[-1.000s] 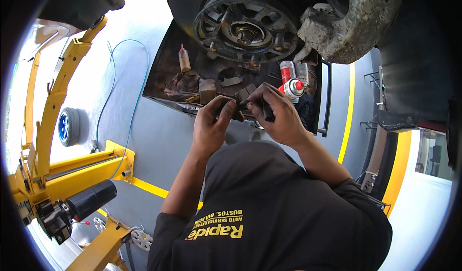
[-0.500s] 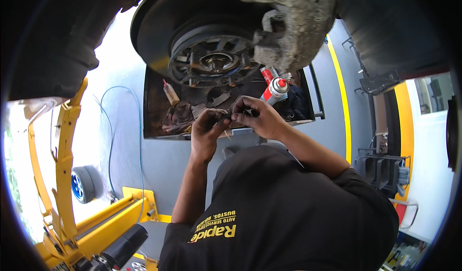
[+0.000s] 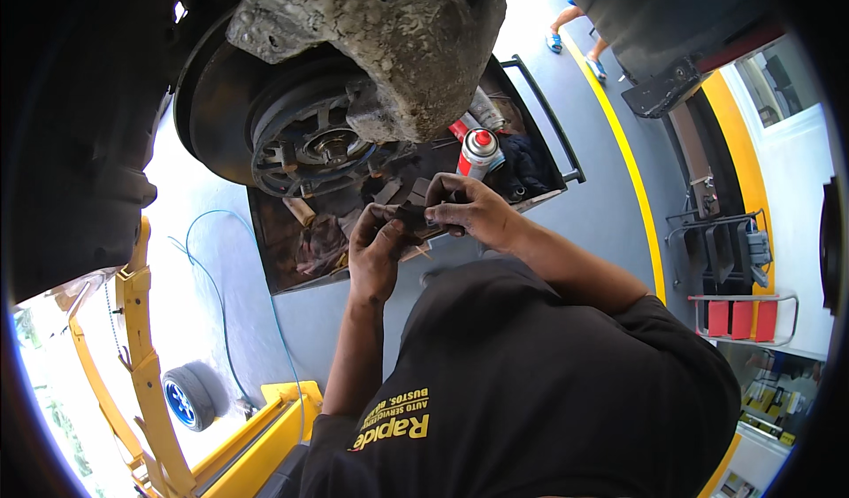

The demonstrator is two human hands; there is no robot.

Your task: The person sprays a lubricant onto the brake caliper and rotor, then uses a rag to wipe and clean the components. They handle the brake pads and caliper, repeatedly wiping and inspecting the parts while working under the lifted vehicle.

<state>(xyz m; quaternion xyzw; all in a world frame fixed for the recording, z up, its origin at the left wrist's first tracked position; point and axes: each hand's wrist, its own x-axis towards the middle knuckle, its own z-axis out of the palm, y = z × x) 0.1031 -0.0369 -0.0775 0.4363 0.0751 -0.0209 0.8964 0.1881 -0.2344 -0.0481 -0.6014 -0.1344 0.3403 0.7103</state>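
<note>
Above the cluttered table [image 3: 273, 255], the hub [image 3: 334, 147] stands exposed and wheelless, while fingers of the left hand [image 3: 378, 243] and right hand [image 3: 466, 207] pinch a small dark piece [image 3: 413, 216], fitted to nothing.

left grip [image 3: 375, 245], right grip [image 3: 472, 210]: pinching dark piece [image 3: 412, 217] | red-capped can [image 3: 478, 151]: near right grip

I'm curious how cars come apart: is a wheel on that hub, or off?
Off: the hub shows bare, and the brake disc behind it has no tire or rim around it.
</note>
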